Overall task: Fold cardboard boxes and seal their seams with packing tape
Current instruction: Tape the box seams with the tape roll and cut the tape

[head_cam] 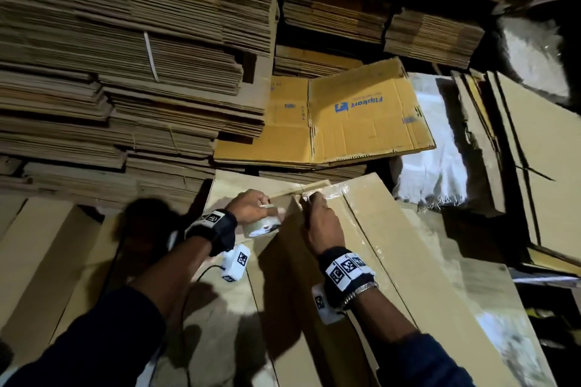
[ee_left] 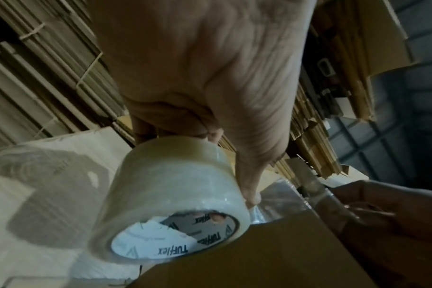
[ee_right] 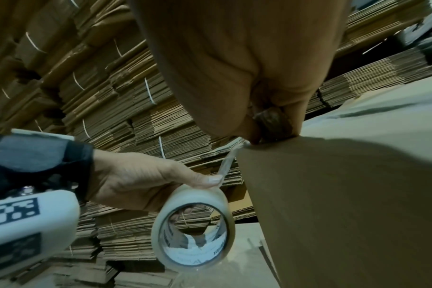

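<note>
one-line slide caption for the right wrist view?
Left hand holds a clear tape roll while the right hand pins the strip at the box edge.

"Flipkart" in blue, with its logo, reads upside down on a flattened yellow-brown carton lying on the cardboard stacks. "TUFflex" is printed inside the core of the clear tape roll. Smaller print on the carton is illegible.

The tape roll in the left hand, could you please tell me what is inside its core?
Fingertips of the left hand show inside the tape roll, beside the TUFflex printed liner. The palm covers the far opening.
</note>
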A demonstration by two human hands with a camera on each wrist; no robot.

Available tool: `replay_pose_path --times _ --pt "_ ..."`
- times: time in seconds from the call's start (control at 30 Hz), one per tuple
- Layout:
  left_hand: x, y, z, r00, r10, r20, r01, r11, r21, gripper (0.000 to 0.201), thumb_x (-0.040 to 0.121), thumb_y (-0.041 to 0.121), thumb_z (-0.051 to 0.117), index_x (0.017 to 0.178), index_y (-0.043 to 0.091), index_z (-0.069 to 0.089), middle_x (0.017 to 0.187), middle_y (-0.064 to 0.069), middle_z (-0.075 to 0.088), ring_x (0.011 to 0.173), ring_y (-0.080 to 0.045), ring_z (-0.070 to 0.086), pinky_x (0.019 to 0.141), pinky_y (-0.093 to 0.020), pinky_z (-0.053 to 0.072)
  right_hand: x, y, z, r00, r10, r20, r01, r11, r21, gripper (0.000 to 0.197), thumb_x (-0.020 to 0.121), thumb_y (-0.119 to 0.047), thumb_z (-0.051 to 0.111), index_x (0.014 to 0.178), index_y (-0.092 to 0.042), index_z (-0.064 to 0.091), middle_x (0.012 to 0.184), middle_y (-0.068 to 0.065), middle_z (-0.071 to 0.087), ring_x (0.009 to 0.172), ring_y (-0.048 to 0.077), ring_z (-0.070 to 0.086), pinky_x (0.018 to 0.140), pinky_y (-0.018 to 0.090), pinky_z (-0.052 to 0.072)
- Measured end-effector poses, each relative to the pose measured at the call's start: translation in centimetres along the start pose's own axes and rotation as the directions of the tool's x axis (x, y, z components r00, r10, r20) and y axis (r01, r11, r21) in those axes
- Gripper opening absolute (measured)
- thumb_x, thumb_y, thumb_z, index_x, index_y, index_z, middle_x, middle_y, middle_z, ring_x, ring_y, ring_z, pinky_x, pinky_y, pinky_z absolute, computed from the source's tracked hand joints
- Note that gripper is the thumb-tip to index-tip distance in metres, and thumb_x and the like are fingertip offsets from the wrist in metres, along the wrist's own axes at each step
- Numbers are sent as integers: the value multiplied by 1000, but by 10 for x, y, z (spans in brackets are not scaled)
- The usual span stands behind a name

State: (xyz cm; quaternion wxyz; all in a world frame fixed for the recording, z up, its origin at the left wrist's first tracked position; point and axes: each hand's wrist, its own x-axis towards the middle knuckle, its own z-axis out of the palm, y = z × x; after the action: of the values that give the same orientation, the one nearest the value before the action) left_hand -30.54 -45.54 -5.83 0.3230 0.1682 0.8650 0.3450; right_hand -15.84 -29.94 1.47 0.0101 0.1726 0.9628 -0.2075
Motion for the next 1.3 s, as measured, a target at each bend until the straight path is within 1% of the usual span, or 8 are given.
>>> replay_pose_path --times 0.2,0.37,0.53,0.63,0.8,0.97,1.2,1.3 --pt "-16 2 -22 999 22 29 -18 992 -122 53 77 48 89 120 24 69 132 1 61 114 -23 63 97 -38 55 -10 -13 -18 992 -95 -79 103 989 105 36 95 1 59 129 -13 56 106 11 73 90 29 71 72 32 53" --pt "-25 8 -26 987 83 137 -64 989 -135 23 91 33 80 109 19 80 115 2 72 101 -25 69 90 -42 60 -37 -42 -15 998 -67 -15 68 996 51 31 101 -7 58 131 -11 61 97 11 75 81 27 71 73 35 59" --pt "-31 11 -28 985 117 129 -85 968 -235 7 93 21 76 94 17 82 106 1 76 95 -19 68 85 -36 56 -50 -49 2 999 24 35 -24 1000 -4 33 99 -8 56 131 -6 48 102 17 74 89 36 69 69 38 50" --pt "-31 10 -27 991 86 101 -62 973 -222 9 91 26 79 93 19 83 103 0 76 95 -26 70 86 -41 58 -51 -46 4 998 43 46 -42 998 -36 30 100 -8 53 129 -5 48 104 16 73 91 35 69 68 34 43" --pt "-31 7 -24 991 97 92 -74 970 -233 11 88 30 81 92 20 84 97 -5 79 86 -32 75 72 -38 61 -45 -48 7 998 43 36 -39 995 -91 30 101 -7 51 131 -6 54 101 18 73 90 37 69 69 39 49" --pt "-28 9 -24 993 105 49 -93 977 -194 13 87 37 82 92 25 84 100 -1 79 86 -28 75 79 -46 64 -28 -55 6 999 33 26 -29 992 -120 22 98 -8 49 115 -12 62 91 16 70 85 38 68 65 38 49" --pt "-25 12 -19 995 41 -94 -42 999 -5 12 91 38 77 93 27 80 102 5 73 95 -22 69 83 -32 55 -43 -52 -19 985 77 156 -56 989 -134 22 102 -19 57 115 -2 62 110 19 66 101 37 65 84 43 56" --pt "-26 2 -22 992 34 -121 -39 998 -42 12 92 38 76 93 26 79 108 2 75 97 -24 71 86 -35 57 -53 -46 -23 977 96 190 -75 990 -119 28 98 -28 65 116 -7 58 102 10 65 91 28 65 81 40 60"
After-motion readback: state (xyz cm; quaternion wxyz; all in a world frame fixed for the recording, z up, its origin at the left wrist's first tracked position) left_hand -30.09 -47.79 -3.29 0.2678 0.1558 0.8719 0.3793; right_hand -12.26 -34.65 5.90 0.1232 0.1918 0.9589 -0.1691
